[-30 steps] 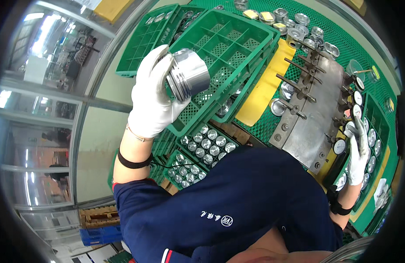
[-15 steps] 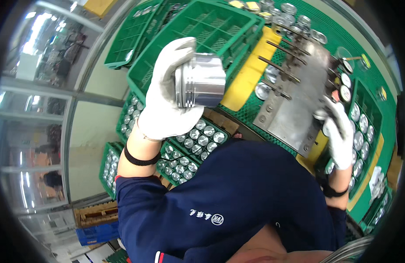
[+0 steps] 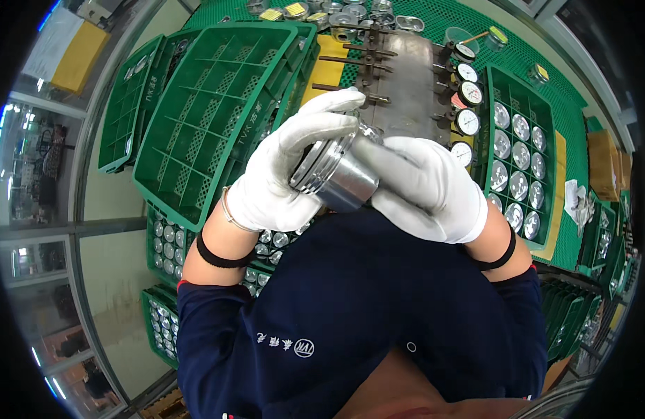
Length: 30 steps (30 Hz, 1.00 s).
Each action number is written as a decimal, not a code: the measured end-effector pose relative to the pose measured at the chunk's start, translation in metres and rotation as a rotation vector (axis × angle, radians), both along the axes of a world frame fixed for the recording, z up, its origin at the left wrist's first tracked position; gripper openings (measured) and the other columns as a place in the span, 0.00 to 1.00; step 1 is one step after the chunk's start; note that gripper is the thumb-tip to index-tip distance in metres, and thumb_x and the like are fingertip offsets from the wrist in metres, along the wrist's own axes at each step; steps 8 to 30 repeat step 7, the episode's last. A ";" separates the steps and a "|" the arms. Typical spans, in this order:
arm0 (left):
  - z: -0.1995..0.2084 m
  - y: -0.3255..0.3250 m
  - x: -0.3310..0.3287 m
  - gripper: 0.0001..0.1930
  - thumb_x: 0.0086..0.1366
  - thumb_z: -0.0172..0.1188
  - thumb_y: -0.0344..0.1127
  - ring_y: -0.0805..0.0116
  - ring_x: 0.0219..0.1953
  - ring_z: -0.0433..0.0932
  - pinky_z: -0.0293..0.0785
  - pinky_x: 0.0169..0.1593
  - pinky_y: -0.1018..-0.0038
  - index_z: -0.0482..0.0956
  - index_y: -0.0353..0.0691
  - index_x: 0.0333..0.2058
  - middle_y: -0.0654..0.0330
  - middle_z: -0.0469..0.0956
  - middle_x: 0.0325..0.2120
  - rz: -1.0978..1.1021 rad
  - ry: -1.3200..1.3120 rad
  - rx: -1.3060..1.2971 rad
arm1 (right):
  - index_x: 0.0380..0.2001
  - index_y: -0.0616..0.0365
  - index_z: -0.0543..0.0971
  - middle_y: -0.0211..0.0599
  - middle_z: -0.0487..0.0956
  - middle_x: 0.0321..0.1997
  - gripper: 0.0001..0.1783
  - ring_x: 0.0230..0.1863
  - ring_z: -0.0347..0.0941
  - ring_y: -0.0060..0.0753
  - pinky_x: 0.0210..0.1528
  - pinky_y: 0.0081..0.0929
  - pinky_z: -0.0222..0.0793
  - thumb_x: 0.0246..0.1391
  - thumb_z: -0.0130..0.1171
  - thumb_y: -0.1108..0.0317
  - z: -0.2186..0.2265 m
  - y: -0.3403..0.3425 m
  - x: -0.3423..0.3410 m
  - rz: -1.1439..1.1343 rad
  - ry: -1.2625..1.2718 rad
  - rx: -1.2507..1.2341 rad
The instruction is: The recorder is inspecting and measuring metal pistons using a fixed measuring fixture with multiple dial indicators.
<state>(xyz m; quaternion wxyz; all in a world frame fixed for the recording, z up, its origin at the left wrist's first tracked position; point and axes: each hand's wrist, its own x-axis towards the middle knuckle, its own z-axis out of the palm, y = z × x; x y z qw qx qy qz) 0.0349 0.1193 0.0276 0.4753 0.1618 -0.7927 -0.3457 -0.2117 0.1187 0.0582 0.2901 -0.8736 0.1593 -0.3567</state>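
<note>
My left hand (image 3: 284, 164), in a white glove, is wrapped round a shiny metal piston (image 3: 347, 183). The piston is tilted in front of my chest, its ring grooves toward the left palm. Also gloved in white, my right hand (image 3: 437, 188) closes on the piston's other side. Its fingers lie along the upper side of the metal and are slightly smeared by motion. Just beyond the hands stands a flat steel fixture (image 3: 409, 87) with rods on its left side. Several dial gauges (image 3: 467, 122) line its right side.
A divided green crate (image 3: 212, 133) stands at left on the bench. At right, a green crate (image 3: 511, 78) holds rows of pistons. More pistons fill crates (image 3: 155, 227) at lower left. Loose metal parts (image 3: 345, 19) sit at the back, near a clear cup (image 3: 458, 36). A yellow strip (image 3: 329, 66) lies left of the fixture.
My right hand has left the fixture's right side and come to the piston. The left hand has turned and tilted the piston. The view has shifted, bringing the right crate more into sight.
</note>
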 end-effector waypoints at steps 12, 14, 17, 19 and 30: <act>-0.004 -0.011 -0.011 0.36 0.56 0.65 0.45 0.48 0.67 0.63 0.60 0.67 0.56 0.67 0.33 0.60 0.39 0.62 0.64 -0.173 0.125 0.148 | 0.61 0.55 0.72 0.41 0.73 0.30 0.35 0.25 0.70 0.47 0.28 0.40 0.64 0.45 0.66 0.71 0.000 0.015 -0.005 -0.096 0.186 -0.192; -0.004 -0.011 -0.011 0.36 0.56 0.65 0.45 0.48 0.67 0.63 0.60 0.67 0.56 0.67 0.33 0.60 0.39 0.62 0.64 -0.173 0.125 0.148 | 0.61 0.55 0.72 0.41 0.73 0.30 0.35 0.25 0.70 0.47 0.28 0.40 0.64 0.45 0.66 0.71 0.000 0.015 -0.005 -0.096 0.186 -0.192; -0.004 -0.011 -0.011 0.36 0.56 0.65 0.45 0.48 0.67 0.63 0.60 0.67 0.56 0.67 0.33 0.60 0.39 0.62 0.64 -0.173 0.125 0.148 | 0.61 0.55 0.72 0.41 0.73 0.30 0.35 0.25 0.70 0.47 0.28 0.40 0.64 0.45 0.66 0.71 0.000 0.015 -0.005 -0.096 0.186 -0.192; -0.004 -0.011 -0.011 0.36 0.56 0.65 0.45 0.48 0.67 0.63 0.60 0.67 0.56 0.67 0.33 0.60 0.39 0.62 0.64 -0.173 0.125 0.148 | 0.61 0.55 0.72 0.41 0.73 0.30 0.35 0.25 0.70 0.47 0.28 0.40 0.64 0.45 0.66 0.71 0.000 0.015 -0.005 -0.096 0.186 -0.192; -0.004 -0.011 -0.011 0.36 0.56 0.65 0.45 0.48 0.67 0.63 0.60 0.67 0.56 0.67 0.33 0.60 0.39 0.62 0.64 -0.173 0.125 0.148 | 0.61 0.55 0.72 0.41 0.73 0.30 0.35 0.25 0.70 0.47 0.28 0.40 0.64 0.45 0.66 0.71 0.000 0.015 -0.005 -0.096 0.186 -0.192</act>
